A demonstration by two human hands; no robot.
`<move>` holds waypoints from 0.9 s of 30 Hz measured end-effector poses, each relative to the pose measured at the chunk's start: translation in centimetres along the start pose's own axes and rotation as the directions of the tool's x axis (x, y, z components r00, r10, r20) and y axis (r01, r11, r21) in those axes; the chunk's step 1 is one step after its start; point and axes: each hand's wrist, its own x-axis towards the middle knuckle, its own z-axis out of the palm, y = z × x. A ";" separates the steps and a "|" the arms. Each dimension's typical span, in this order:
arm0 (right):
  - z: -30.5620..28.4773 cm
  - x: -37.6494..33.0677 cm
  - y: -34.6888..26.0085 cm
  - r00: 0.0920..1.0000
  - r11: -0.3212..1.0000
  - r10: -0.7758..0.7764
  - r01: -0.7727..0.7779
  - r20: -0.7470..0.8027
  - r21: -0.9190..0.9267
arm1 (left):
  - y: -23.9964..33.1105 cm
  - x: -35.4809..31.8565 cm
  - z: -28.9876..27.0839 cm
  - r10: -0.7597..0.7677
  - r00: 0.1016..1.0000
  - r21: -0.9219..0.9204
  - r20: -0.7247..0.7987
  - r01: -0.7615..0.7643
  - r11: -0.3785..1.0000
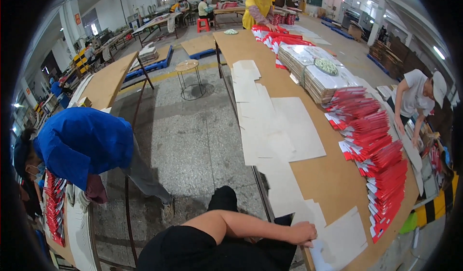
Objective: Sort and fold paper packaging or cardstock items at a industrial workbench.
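My left hand reaches across from the lower middle to the near edge of the long brown table. Its fingers are curled down against the pale sheets, and what lies under them is hidden. Right beside it a white sheet lies on the tabletop, with a curled pale piece at the edge. More pale sheets overlap along the table's left side. On the right, red and white folded packages lie fanned in a long overlapping row. My right hand does not show.
A tied stack of flat boards with a green-and-white dish stands farther up. A person in yellow works at the far end, one in white at right, one in blue at left. A round stool stands on the floor.
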 end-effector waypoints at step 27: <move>9.4 5.9 8.0 0.470 0.466 -0.881 0.850 -0.046 -0.247 | 5.2 -1.8 0.9 -0.097 0.990 0.660 0.105 0.004 0.752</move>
